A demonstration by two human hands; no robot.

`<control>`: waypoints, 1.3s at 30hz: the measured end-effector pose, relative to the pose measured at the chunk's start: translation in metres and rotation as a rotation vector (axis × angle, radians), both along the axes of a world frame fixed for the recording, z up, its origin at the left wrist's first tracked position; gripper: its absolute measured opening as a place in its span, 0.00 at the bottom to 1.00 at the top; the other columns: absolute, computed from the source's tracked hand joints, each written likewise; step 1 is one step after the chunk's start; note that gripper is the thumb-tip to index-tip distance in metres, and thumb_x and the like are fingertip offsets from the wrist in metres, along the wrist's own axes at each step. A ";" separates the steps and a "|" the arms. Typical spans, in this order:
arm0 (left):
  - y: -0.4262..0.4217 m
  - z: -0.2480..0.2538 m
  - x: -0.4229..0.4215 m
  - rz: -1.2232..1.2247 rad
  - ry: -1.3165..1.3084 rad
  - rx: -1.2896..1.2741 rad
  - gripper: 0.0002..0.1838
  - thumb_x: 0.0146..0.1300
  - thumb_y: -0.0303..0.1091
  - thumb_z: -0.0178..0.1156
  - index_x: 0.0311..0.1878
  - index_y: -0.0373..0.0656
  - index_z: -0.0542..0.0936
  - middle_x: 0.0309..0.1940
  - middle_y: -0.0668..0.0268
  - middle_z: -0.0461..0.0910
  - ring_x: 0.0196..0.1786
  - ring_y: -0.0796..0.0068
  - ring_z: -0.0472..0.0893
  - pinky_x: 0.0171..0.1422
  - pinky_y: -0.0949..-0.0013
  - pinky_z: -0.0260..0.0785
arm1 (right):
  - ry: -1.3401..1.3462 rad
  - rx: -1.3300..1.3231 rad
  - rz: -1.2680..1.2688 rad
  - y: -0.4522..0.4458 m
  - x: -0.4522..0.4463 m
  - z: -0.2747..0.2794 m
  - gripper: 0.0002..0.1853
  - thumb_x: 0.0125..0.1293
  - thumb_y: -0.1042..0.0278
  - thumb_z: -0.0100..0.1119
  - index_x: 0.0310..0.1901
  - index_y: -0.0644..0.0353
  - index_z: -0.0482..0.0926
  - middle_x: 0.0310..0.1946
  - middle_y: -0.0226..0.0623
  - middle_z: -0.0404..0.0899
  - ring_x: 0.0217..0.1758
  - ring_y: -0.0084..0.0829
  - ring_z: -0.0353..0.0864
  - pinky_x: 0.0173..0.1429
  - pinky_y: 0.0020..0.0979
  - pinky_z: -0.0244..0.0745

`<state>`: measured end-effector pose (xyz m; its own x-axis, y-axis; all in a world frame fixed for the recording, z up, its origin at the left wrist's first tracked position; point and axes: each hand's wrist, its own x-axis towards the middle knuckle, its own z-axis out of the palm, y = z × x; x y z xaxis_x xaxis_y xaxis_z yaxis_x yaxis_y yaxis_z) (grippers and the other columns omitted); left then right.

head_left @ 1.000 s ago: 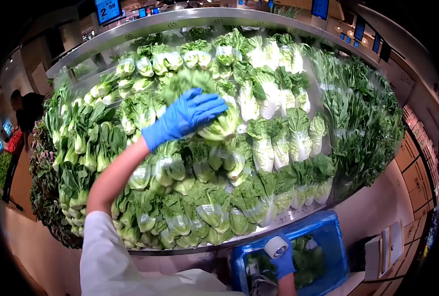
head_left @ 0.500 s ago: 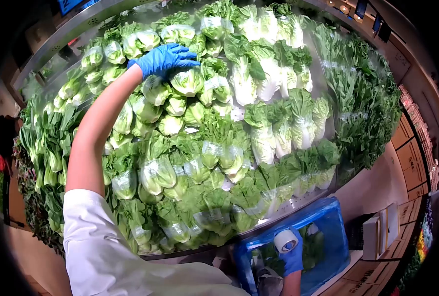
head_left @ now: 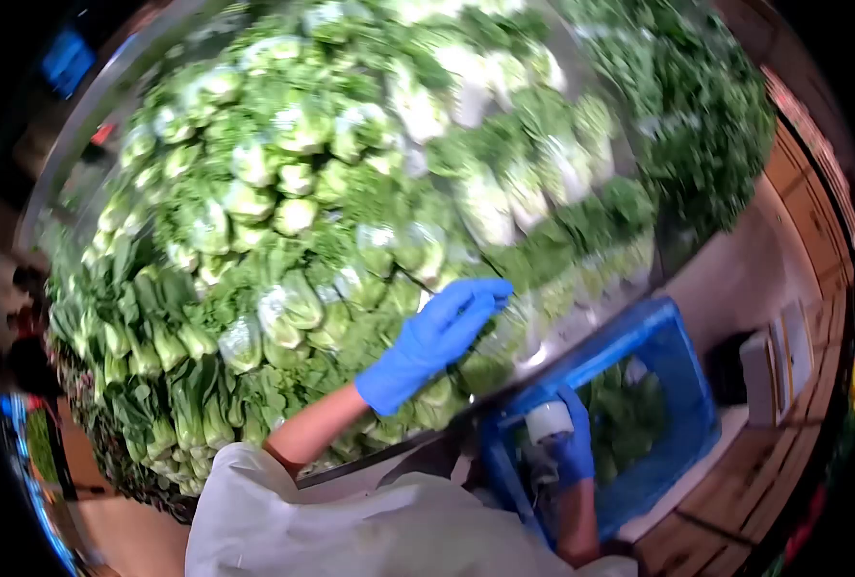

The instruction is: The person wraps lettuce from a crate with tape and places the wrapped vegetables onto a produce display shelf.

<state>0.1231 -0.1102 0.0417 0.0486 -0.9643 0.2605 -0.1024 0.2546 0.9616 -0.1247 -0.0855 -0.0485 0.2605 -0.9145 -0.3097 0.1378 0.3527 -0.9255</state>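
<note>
My left hand [head_left: 437,337], in a blue glove, is over the front rows of bagged leafy greens [head_left: 283,313], fingers stretched out and holding nothing. Whether it touches the heads below is not clear. Low on the right, my right hand [head_left: 574,450], also gloved, grips a white roll [head_left: 549,421] that looks like tape. That hand is over a blue crate [head_left: 682,361] with dark leafy greens [head_left: 629,423] inside. Beyond the left hand stand pale napa cabbages [head_left: 485,207] with green tops.
Bok choy [head_left: 163,337] fills the left of the sloped display, and dark long-leaf greens [head_left: 702,125] fill its right. The metal front edge [head_left: 543,351] runs beside the crate. Cardboard boxes [head_left: 783,481] and a white box [head_left: 779,361] are at the right.
My left hand has come back from the upper rows of heads to the front right, with nothing in it. My right hand still holds the roll over the crate. The view has shifted.
</note>
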 end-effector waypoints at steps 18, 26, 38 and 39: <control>0.038 -0.364 -0.257 -0.365 0.530 1.176 0.12 0.63 0.37 0.55 0.45 0.39 0.75 0.36 0.68 0.76 0.38 0.81 0.74 0.42 0.76 0.66 | -0.120 0.739 -0.599 0.150 -0.229 -0.122 0.15 0.59 0.58 0.56 0.44 0.57 0.75 0.36 0.34 0.76 0.37 0.27 0.79 0.39 0.29 0.76; -0.009 -0.462 -0.310 0.634 -0.190 0.740 0.42 0.46 0.50 0.69 0.62 0.39 0.65 0.60 0.56 0.66 0.60 0.65 0.65 0.63 0.67 0.58 | 0.258 0.365 -0.367 0.147 -0.252 -0.142 0.16 0.57 0.64 0.57 0.47 0.59 0.73 0.35 0.34 0.76 0.40 0.26 0.77 0.44 0.29 0.75; -0.011 -0.413 -0.357 0.579 -0.676 0.891 0.43 0.40 0.54 0.70 0.54 0.37 0.65 0.48 0.43 0.71 0.51 0.48 0.71 0.57 0.56 0.61 | 0.272 0.434 -0.263 0.143 -0.263 -0.159 0.32 0.37 0.77 0.68 0.51 0.61 0.71 0.40 0.37 0.76 0.43 0.28 0.76 0.46 0.29 0.73; -0.006 -0.410 -0.359 0.623 -0.686 0.721 0.42 0.40 0.54 0.70 0.53 0.36 0.64 0.45 0.43 0.71 0.49 0.48 0.71 0.55 0.55 0.62 | 0.330 0.404 -0.228 0.139 -0.262 -0.155 0.33 0.37 0.77 0.69 0.51 0.61 0.71 0.40 0.37 0.76 0.43 0.28 0.76 0.46 0.29 0.73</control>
<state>-0.2361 -0.1162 -0.3684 0.6259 -0.7586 -0.1810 -0.5701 -0.6034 0.5576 -0.3870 0.0539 -0.2039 -0.0994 -0.7280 -0.6784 -0.0218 0.6832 -0.7299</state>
